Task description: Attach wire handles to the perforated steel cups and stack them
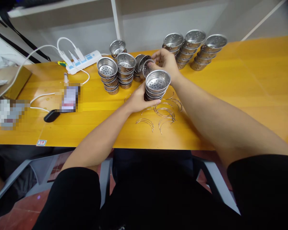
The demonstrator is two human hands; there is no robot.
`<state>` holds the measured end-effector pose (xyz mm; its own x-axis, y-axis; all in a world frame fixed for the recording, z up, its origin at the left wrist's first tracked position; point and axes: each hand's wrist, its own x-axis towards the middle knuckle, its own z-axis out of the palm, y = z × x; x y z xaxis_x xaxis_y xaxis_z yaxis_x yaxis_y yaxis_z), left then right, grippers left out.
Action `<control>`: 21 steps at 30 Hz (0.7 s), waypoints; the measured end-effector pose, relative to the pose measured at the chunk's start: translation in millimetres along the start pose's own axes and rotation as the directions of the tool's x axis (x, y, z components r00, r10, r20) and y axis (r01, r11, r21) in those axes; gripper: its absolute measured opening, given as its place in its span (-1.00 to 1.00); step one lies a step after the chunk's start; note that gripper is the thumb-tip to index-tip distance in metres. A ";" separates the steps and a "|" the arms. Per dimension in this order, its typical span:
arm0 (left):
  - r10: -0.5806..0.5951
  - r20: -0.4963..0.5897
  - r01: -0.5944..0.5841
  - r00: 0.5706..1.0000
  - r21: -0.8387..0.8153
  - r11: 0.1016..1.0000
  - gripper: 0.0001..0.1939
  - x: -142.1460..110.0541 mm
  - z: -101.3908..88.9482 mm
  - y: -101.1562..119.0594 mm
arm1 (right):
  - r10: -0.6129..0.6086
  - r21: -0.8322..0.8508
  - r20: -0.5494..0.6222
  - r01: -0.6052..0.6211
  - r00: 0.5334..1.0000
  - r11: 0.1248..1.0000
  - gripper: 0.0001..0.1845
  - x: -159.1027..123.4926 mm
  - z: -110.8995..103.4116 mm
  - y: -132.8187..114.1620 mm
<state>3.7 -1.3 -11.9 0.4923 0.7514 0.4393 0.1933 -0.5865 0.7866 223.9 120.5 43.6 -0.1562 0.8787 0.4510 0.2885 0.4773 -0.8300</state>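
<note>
My left hand (138,99) is wrapped round a stack of perforated metal cups (157,80), held upright above the table. Behind that stack, my right hand (167,61) pinches the rim of a tilted perforated metal cup (147,67). Dark, tilted cups (138,61) sit close against it on the left; whether they are nested with it I cannot tell. Thin curved metal wires (145,121) lie loose on the table below my left hand, several of them overlapping.
More cup stacks stand at back left (107,68) and back right (214,43) on the yellow table (249,95). To the left are a white power strip (87,62) with cables, a blurred phone (70,99), a black object (52,116) and a cardboard box (21,80).
</note>
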 end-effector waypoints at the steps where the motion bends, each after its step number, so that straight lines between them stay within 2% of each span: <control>1: 0.003 0.002 -0.003 1.000 0.007 1.000 0.14 -0.1 -0.2 -0.5 | -0.010 -0.012 0.008 0.010 1.000 1.000 0.28 -0.2 -1.4 2.5; 3: 0.012 -0.002 -0.012 1.000 0.004 1.000 0.11 -0.3 -0.3 -0.8 | -0.042 -0.015 0.015 0.042 0.999 0.999 0.26 -2.8 -4.4 5.9; 6: 0.011 -0.005 -0.011 1.000 -0.009 1.000 0.08 -0.5 -0.3 0.7 | -0.081 0.002 0.014 0.081 0.997 0.997 0.12 -13.1 -11.0 9.2; 13: 0.003 -0.013 -0.003 1.000 -0.012 1.000 0.04 -1.3 -0.5 3.4 | 0.042 -0.094 0.047 -0.037 0.998 0.995 -0.26 -39.2 -27.6 18.1; 17: 0.002 -0.026 -0.003 1.000 -0.043 0.999 0.00 -2.8 0.3 3.0 | 0.116 -0.125 0.045 -0.110 0.992 0.986 -0.38 -41.6 -23.7 15.6; 21: -0.037 -0.026 0.036 0.999 -0.045 0.998 -0.02 -3.8 0.8 4.0 | 0.159 -0.070 0.060 -0.155 0.985 0.986 -0.45 -43.4 -19.6 8.4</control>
<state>3.3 -6.8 -10.8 0.4621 0.7804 0.4213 0.1726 -0.5451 0.8204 251.6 86.4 23.5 -0.1651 0.9418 0.2929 0.3745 0.3346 -0.8648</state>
